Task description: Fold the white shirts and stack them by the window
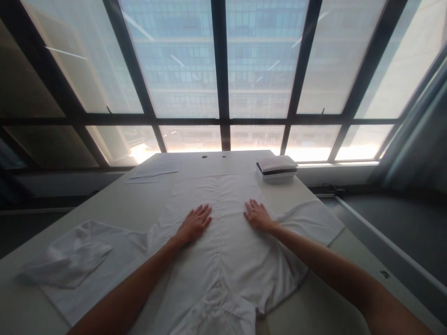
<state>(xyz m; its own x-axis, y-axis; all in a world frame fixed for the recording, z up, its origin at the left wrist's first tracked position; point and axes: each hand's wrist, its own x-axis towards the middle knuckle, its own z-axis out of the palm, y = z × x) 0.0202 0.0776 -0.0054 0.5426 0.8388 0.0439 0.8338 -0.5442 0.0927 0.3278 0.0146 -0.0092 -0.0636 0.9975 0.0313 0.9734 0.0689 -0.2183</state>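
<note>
Collar (214, 304) nearest me at the bottom centre, the white shirt (232, 260) lies spread over the counter (136, 204) through mid-frame. My grip is open, holding nothing: left hand (196, 223) and right hand (257, 215) rest flat on the shirt. Papers (157, 165) lie left of centre, a stack (277, 168) right.
</note>
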